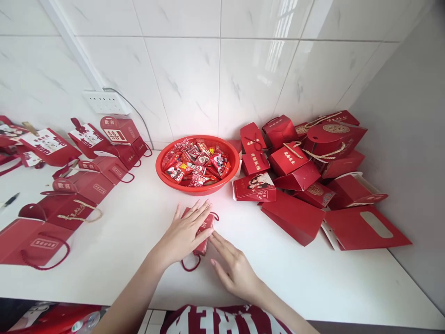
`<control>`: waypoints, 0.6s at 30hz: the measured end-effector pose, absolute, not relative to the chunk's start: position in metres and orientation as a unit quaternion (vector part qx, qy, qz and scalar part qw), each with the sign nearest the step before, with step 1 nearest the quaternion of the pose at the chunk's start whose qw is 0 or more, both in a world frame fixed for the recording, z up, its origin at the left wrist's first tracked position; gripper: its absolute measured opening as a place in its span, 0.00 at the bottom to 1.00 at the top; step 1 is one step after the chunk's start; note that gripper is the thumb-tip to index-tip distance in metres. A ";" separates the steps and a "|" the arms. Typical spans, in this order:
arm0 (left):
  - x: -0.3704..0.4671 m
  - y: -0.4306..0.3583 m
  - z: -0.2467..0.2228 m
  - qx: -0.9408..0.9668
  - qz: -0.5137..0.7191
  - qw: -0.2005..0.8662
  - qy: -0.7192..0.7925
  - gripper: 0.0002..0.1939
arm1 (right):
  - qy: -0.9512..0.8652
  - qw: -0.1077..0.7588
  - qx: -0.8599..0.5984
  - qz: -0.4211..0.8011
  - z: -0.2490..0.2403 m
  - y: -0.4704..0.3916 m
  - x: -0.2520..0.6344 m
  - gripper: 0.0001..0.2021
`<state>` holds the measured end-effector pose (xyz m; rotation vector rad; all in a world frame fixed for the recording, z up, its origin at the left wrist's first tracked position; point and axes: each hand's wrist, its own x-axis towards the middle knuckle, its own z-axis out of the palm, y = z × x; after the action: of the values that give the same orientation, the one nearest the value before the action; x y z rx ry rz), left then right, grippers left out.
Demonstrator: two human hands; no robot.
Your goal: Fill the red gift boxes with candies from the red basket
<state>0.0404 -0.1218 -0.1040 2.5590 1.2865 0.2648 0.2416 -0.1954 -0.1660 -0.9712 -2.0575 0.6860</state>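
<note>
A small red gift box [205,224] with dark red cord handles lies on the white counter [139,273] in front of me. Across its top rests my left hand [184,235], palm down with the fingers stretched out, hiding much of the box. My right hand [237,268] is at the box's right side, its fingertips against the edge and close to my left thumb. Its fingers are straight and its thumb stands apart. Just beyond the box sits a red plastic basket [196,189] of wrapped candies [198,162].
Red gift boxes [79,183] stand in rows on the left. On the right is a loose pile of red boxes [292,157], some with rope handles. A pen [12,199] lies at far left. A power strip [106,102] with a cable is by the tiled wall [187,79].
</note>
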 end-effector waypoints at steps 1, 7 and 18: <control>0.037 -0.125 -0.103 0.876 0.088 0.127 0.456 0.32 | -0.801 0.376 -0.372 0.281 -0.167 -0.195 0.240 0.24; 0.019 -0.151 -0.109 0.840 0.116 0.115 0.517 0.34 | -0.790 0.395 -0.376 0.280 -0.174 -0.194 0.241 0.16; -0.059 -0.129 -0.113 0.681 0.054 -0.004 0.731 0.34 | -0.791 0.381 -0.393 0.275 -0.184 -0.194 0.241 0.15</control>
<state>-0.0589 -0.1285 -0.1126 2.1438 2.3006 0.1713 0.2413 -0.1937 -0.1838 -1.0022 -2.0181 0.7013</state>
